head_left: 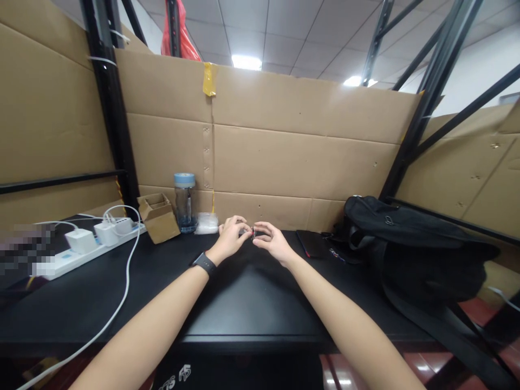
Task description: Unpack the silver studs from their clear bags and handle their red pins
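Both hands meet over the black table (pixel 244 303), left hand (pixel 231 236) and right hand (pixel 271 241) together pinching a small dark object (pixel 254 233) between their fingertips.

Bright, even light falls from two ceiling lamps (pixel 246 62), which glare white. The black table (pixel 244 303) shows soft reflections and faint shadows. Edges bend from wide-lens distortion; a pixelated patch (pixel 24 249) sits at left.
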`<state>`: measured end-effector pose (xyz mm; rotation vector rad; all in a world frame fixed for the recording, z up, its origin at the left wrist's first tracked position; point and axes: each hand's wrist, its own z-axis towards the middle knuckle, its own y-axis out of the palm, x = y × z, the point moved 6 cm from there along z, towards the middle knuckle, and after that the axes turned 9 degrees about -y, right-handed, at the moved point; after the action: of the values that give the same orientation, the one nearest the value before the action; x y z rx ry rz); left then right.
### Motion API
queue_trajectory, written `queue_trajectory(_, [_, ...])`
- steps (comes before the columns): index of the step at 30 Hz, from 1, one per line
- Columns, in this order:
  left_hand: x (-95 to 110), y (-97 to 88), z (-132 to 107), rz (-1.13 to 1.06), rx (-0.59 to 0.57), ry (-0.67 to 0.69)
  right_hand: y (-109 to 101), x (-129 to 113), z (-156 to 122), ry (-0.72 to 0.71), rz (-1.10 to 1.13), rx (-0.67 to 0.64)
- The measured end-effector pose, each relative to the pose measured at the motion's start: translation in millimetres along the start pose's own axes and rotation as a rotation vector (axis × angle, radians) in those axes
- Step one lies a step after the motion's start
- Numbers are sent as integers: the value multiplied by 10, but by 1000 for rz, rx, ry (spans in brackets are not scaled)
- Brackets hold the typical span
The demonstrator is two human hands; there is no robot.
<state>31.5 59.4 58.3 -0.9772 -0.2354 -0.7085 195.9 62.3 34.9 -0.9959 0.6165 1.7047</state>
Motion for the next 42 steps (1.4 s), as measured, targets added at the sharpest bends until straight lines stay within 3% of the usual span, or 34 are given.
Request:
queue_trajectory(12, [136, 20, -83, 147, 48, 56, 3, 30, 4, -34, -58, 15])
queue_trajectory(29, [132, 17, -94, 87, 78, 18, 6, 67, -15, 8, 50, 61])
queue_trajectory(42, [189, 13, -128, 106, 134, 75, 6, 40, -9, -4, 10, 58])
